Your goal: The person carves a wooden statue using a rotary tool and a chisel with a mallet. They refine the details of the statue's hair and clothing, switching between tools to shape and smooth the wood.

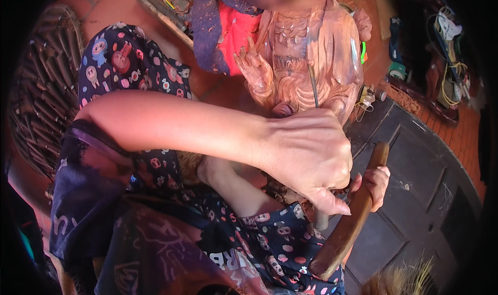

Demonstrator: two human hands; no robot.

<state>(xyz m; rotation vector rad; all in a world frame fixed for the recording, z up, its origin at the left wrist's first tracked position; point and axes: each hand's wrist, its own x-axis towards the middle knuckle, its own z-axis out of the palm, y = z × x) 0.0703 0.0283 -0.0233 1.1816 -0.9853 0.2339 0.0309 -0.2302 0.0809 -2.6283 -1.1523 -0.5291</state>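
The left hand [306,157] crosses over from the left and is closed tight around a thin chisel [313,87], whose dark shaft rises out of the fist to meet the carving [306,51] at the far middle. Gripped that low, the blade can probably be steered finely against the wood while the fist keeps it from skating. A grey stub [321,220] shows below the fist; it may be the chisel's butt, though I cannot tell for sure.

The right hand [374,185], just right of and near the left, is wrapped around a long wooden mallet [353,217]. Only the fingers show, curled over the shaft; the mallet runs from far right down to near centre, its broad end low over the lap. Held along its length like that, it looks ready for short taps rather than big swings.

The carving is one reddish wooden figure, lying tilted toward the person, with a small raised hand on its left side and a red and blue cloth [223,25] draped beside it. One chisel and one mallet are in use. A dark panelled board [415,191] lies on the floor at right, and a wicker basket [46,87] sits at far left.
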